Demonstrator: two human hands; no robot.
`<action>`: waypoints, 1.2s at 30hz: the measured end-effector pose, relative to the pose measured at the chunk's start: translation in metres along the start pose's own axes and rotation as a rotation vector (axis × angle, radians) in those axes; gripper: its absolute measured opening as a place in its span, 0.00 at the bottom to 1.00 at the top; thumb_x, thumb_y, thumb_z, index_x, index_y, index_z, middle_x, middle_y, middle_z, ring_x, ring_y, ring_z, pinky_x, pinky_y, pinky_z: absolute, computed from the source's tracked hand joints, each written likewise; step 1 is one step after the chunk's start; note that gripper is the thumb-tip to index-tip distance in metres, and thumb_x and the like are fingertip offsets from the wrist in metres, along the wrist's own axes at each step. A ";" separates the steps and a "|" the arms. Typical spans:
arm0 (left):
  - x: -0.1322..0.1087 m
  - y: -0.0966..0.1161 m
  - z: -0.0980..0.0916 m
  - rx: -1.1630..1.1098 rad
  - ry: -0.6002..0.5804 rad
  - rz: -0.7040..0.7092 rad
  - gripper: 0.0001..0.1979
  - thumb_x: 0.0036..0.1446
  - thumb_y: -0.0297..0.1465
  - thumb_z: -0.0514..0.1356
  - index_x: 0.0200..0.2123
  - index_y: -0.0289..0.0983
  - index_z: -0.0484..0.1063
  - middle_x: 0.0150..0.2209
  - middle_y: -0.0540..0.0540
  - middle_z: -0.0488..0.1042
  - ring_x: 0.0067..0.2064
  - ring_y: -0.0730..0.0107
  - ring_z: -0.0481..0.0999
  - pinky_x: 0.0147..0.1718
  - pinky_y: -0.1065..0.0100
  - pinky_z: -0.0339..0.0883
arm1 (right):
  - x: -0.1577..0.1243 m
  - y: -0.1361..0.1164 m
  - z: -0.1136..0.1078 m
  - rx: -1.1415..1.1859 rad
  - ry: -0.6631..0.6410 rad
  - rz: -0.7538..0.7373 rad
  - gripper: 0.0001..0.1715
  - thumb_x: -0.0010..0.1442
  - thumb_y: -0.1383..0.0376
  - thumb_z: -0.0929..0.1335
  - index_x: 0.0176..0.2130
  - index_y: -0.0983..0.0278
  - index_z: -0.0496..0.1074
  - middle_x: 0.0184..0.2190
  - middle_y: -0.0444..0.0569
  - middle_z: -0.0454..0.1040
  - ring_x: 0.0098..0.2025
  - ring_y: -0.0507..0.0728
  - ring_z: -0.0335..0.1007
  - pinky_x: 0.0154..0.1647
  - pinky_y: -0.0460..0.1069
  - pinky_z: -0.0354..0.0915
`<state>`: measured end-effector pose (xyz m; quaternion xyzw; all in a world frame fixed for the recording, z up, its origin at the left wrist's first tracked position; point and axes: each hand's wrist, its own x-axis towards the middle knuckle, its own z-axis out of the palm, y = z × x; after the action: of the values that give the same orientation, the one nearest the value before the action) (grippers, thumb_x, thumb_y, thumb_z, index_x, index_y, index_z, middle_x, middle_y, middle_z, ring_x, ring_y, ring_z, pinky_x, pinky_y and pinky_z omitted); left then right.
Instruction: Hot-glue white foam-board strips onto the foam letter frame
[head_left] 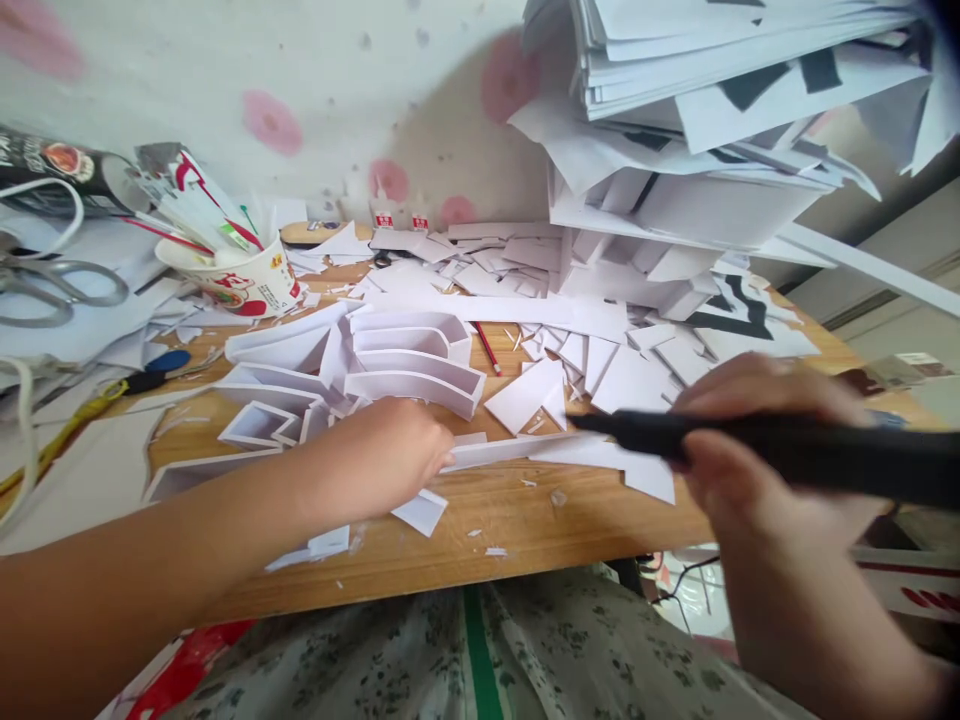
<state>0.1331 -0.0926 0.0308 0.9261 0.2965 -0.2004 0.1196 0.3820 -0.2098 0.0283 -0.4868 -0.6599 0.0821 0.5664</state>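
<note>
My right hand [757, 450] is wrapped round a thick black pen-shaped tool [652, 432], which is slightly blurred. Its narrow tip points left, over the white board scraps. My left hand [397, 450] is closed low over the table, its fingertips at the left end of a long white foam-board strip [502, 452]; the fingers are partly hidden. Just beyond that hand stands a white foam-board shape with curved walls [420, 375]. Left of it are more upright white walls [270, 425], partly covered by my forearm.
A paper cup [240, 285] full of tools and strips stands at the back left, near scissors [60, 290] and a yellow-and-black tool [90, 410]. A red pencil [486, 348] lies among scraps. Stacked white boards [720, 90] rise at the right. The table edge [450, 585] is near my lap.
</note>
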 end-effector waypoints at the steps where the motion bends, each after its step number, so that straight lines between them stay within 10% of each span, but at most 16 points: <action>1: 0.000 -0.001 0.001 -0.005 0.008 0.002 0.12 0.59 0.24 0.55 0.26 0.36 0.75 0.27 0.46 0.76 0.29 0.66 0.72 0.28 0.67 0.49 | -0.008 -0.007 0.010 0.024 -0.083 0.011 0.08 0.56 0.68 0.71 0.38 0.59 0.71 0.30 0.45 0.68 0.28 0.53 0.65 0.27 0.50 0.62; 10: 0.000 -0.001 0.004 0.060 0.052 0.027 0.15 0.63 0.30 0.53 0.29 0.37 0.78 0.27 0.45 0.77 0.28 0.65 0.71 0.27 0.65 0.49 | -0.047 0.000 0.071 -0.159 -0.147 0.054 0.07 0.55 0.71 0.69 0.35 0.61 0.68 0.30 0.44 0.68 0.32 0.52 0.68 0.33 0.49 0.66; 36: 0.002 -0.007 0.012 0.021 0.146 0.077 0.14 0.61 0.29 0.54 0.25 0.36 0.73 0.25 0.46 0.74 0.27 0.66 0.69 0.26 0.66 0.48 | -0.061 -0.012 0.090 -0.303 -0.072 -0.053 0.07 0.57 0.71 0.69 0.37 0.60 0.67 0.32 0.45 0.67 0.30 0.51 0.70 0.29 0.46 0.69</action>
<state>0.1267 -0.0907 0.0183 0.9501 0.2667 -0.1308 0.0954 0.2941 -0.2208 -0.0356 -0.5458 -0.6972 -0.0161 0.4645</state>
